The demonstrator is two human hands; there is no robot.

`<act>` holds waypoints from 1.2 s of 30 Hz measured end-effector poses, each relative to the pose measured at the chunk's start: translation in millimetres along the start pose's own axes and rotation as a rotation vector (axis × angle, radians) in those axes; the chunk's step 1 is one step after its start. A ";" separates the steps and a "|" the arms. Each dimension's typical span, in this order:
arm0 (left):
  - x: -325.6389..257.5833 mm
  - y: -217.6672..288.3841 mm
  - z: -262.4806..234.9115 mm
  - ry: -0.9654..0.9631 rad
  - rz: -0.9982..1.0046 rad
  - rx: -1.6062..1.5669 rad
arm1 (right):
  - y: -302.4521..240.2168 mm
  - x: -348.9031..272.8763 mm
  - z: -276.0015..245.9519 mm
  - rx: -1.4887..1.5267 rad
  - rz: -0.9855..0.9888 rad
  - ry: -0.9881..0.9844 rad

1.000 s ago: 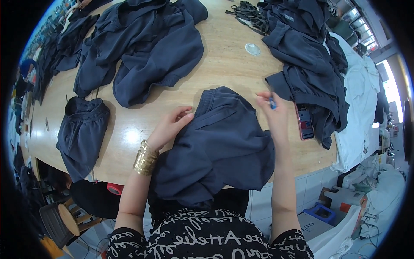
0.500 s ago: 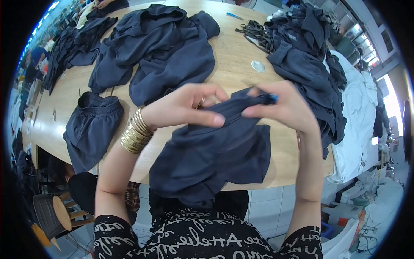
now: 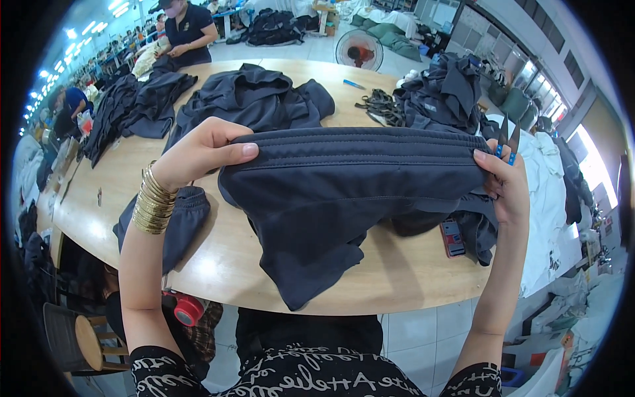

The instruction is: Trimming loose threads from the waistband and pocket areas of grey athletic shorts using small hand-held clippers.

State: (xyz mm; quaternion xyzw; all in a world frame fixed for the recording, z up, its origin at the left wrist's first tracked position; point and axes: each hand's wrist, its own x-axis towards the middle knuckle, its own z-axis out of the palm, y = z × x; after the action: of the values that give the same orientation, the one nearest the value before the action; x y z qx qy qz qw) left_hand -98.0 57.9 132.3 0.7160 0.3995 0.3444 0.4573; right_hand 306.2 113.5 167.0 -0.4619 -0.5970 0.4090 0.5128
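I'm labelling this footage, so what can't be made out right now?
Head view: left hand, fingertips mostly hidden by the waistband.
Head view: scissors, lower part hidden by the right hand.
Head view: garment, far side mostly hidden by its near side.
Head view: loose shorts, partly hidden by the left forearm.
Head view: small object, too small to identify.

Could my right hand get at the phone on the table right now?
Probably not: the right hand holds the dark garment and the scissors, though the phone lies close by, in plain view.
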 end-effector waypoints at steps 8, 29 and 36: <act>-11.5 25.4 -7.2 0.031 0.034 0.084 | -23.3 -19.7 -9.1 -0.046 -0.069 -0.046; 41.8 -80.7 151.8 -0.119 -0.015 -0.195 | 91.8 -27.8 30.5 0.497 0.369 -0.400; 21.0 -106.3 176.2 0.051 -0.230 -0.671 | 185.8 -57.3 52.6 -0.283 0.019 -0.216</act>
State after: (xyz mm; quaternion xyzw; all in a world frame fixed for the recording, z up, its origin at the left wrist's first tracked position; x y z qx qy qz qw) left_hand 35.2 37.5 -24.6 0.4674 0.3533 0.4205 0.6927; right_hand 281.4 101.4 -32.6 -0.4883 -0.6959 0.3730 0.3717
